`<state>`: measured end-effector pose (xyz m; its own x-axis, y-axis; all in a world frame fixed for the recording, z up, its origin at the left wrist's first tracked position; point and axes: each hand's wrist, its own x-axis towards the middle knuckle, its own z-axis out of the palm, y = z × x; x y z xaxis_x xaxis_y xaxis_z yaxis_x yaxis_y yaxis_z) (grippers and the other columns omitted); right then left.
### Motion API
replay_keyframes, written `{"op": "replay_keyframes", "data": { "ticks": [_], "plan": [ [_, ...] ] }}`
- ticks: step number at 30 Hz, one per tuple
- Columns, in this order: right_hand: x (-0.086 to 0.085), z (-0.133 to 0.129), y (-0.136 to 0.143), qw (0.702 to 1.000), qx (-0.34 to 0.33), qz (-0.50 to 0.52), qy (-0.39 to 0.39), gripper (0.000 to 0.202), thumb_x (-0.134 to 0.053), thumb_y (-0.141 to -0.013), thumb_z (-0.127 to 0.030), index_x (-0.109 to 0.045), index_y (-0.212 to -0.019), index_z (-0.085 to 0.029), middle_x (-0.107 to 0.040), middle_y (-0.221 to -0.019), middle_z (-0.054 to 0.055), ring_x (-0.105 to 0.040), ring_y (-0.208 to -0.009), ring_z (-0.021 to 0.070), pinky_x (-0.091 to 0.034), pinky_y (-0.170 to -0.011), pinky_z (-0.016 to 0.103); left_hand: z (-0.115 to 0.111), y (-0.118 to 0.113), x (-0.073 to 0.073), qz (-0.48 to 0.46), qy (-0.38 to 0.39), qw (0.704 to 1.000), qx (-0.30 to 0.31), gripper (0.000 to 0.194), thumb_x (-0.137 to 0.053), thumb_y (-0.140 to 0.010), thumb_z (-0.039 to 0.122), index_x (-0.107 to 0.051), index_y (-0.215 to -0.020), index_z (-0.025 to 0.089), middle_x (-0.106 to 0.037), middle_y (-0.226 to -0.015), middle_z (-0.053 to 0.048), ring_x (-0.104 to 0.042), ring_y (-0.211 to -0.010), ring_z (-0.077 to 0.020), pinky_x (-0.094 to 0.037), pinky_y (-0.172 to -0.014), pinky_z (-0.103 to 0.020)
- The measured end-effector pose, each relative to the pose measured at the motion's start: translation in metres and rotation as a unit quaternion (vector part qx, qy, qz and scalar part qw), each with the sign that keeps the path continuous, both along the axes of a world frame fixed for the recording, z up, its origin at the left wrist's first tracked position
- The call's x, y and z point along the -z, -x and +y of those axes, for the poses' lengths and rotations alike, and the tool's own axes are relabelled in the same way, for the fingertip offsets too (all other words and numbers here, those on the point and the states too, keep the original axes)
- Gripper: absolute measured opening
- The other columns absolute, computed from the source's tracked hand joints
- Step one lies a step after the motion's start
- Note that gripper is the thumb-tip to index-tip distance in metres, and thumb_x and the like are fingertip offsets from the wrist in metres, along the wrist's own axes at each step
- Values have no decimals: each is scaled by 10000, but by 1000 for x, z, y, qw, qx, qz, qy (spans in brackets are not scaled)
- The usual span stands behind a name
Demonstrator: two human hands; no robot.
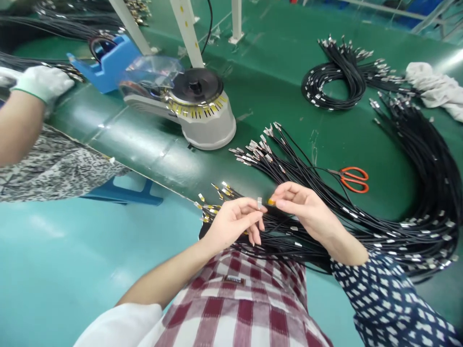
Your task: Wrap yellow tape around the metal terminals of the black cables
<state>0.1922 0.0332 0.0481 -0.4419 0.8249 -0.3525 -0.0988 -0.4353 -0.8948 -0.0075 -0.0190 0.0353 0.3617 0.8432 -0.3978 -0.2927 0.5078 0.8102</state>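
Note:
My left hand [235, 222] is closed in a pinch, and a small silver cable end [259, 202] stands up from between its fingertips. Close beside it, my right hand [311, 209] pinches a small piece of yellow tape [271, 201] between thumb and forefinger. Under both hands lies a thick bundle of black cables [361, 226] with silver tips and white labels. To the left of my left hand, several cable ends [206, 210] carry yellow bands. The bundle's other silver-tipped ends [258, 150] fan out on the green table [267, 106].
Orange-handled scissors [354, 179] lie by the cables. A round tape dispenser [206, 108] with yellow strips stands ahead, beside a blue tape holder [112, 62]. A coiled cable bundle [334, 84] and white cloth [434, 86] lie back right. A co-worker's gloved hand [45, 83] is at left.

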Motion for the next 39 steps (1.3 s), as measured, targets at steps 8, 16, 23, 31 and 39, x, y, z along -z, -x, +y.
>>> {"op": "replay_keyframes", "data": {
  "ticks": [8,16,23,31,39],
  "plan": [
    [3,-7,7,1000,-6,-10,2,295,-856,-680,-253,-660,-895,-202,-723,-820,-3,-667,-740,120,-524,-753,265,-3,-2,1,26,-3,999,-31,289,-738,-802,361,-613,-933,135,-682,-672,-19,-690,-483,-172,-561,-446,-239],
    [2,-8,15,999,-5,-29,-19,331,-864,-654,-292,-644,-880,-192,-713,-771,5,-671,-711,137,-542,-719,285,-6,-3,0,62,-29,997,-46,362,-729,-815,327,-619,-1109,147,-676,-675,-3,-679,-477,-157,-567,-444,-232],
    [0,-10,18,999,12,-32,-33,321,-862,-659,-306,-635,-855,-192,-708,-764,7,-660,-701,134,-530,-689,272,-7,-4,2,78,-50,995,-47,340,-717,-831,311,-630,-1121,157,-674,-683,0,-677,-478,-152,-574,-448,-236],
    [-1,-14,23,995,43,-70,-60,317,-855,-665,-336,-615,-820,-196,-673,-767,5,-620,-683,134,-512,-652,275,-8,-4,0,87,-57,993,-56,321,-717,-831,309,-634,-1102,157,-672,-674,2,-673,-471,-152,-577,-445,-242],
    [2,-15,25,995,50,-66,-58,292,-833,-690,-333,-600,-803,-198,-660,-758,1,-607,-681,133,-498,-649,276,-7,-4,0,89,-59,992,-61,297,-715,-832,287,-620,-1078,150,-669,-666,6,-671,-464,-149,-573,-437,-231]
  ]
}}
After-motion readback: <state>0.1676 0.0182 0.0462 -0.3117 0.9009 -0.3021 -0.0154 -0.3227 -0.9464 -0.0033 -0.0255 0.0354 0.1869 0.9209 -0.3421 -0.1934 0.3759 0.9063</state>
